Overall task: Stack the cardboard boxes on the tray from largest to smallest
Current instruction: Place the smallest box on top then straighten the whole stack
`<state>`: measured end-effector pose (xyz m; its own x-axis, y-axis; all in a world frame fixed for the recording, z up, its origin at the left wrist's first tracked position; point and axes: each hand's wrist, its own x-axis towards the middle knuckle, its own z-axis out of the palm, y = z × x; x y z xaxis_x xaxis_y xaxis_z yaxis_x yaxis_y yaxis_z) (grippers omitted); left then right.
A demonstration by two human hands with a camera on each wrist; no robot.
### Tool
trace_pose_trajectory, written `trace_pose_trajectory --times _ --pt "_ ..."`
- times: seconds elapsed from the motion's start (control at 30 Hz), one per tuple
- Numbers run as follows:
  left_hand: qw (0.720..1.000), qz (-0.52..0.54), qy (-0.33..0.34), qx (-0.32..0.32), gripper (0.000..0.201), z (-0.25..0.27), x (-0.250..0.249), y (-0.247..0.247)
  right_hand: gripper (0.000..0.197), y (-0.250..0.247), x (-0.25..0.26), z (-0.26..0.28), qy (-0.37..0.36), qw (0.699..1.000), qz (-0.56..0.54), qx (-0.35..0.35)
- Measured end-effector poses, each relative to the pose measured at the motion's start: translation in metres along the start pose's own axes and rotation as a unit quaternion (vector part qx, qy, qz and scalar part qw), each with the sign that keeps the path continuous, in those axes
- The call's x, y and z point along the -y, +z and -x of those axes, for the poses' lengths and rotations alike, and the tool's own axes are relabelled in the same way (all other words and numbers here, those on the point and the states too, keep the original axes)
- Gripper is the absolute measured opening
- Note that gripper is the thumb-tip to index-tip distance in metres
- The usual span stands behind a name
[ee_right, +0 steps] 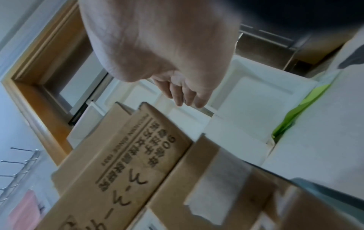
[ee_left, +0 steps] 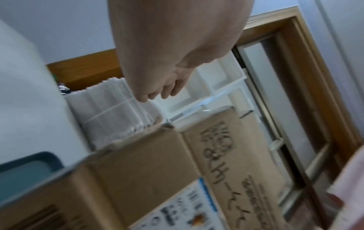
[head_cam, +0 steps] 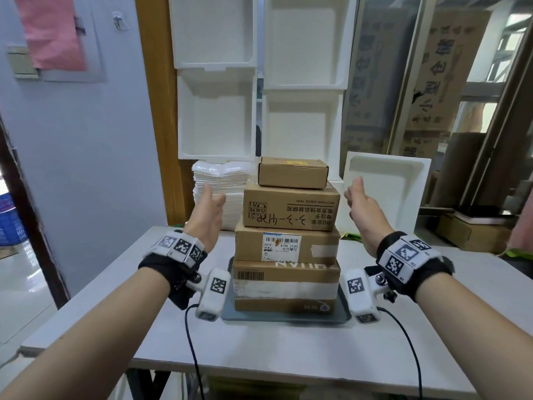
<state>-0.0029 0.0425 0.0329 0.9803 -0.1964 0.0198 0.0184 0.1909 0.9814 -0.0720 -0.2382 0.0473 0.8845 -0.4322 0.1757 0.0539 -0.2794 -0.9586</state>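
Both forearms extend forward from the lower corners of the head view, each wrist wrapped in a black band carrying white marker blocks and a cabled camera unit below. The left hand (head_cam: 208,215) is raised with palm turned inward, fingers straight and together, thumb apart, holding nothing. The right hand (head_cam: 364,209) mirrors it, palm inward and fingers relaxed and extended; in the wrist views the fingers (ee_right: 185,95) hang loosely, empty.
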Motion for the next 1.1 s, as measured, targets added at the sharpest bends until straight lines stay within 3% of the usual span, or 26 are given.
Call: trace_pose_trajectory --times 0.23,0.37,0.67,0.83,1.1 --pt "0.993 0.013 -0.112 -0.035 0.087 -0.005 0.072 -0.028 0.082 0.003 -0.064 0.001 0.089 0.996 -0.017 -0.016" --pt "0.984 0.009 -0.168 -0.054 0.086 -0.009 0.104 -0.04 0.093 0.011 -0.1 0.005 0.147 0.989 -0.004 -0.017" --pt "0.977 0.056 -0.204 -0.037 0.086 -0.009 0.134 -0.03 0.104 0.027 -0.147 0.018 0.225 0.974 -0.018 0.005" --pt "0.976 0.072 -0.202 -0.034 0.082 -0.01 0.133 -0.022 0.084 0.027 -0.15 0.021 0.219 0.975 -0.026 -0.01" --pt "0.977 0.066 -0.203 -0.021 0.082 -0.02 0.14 -0.011 0.08 0.016 -0.155 0.024 0.236 0.971 -0.016 -0.026"
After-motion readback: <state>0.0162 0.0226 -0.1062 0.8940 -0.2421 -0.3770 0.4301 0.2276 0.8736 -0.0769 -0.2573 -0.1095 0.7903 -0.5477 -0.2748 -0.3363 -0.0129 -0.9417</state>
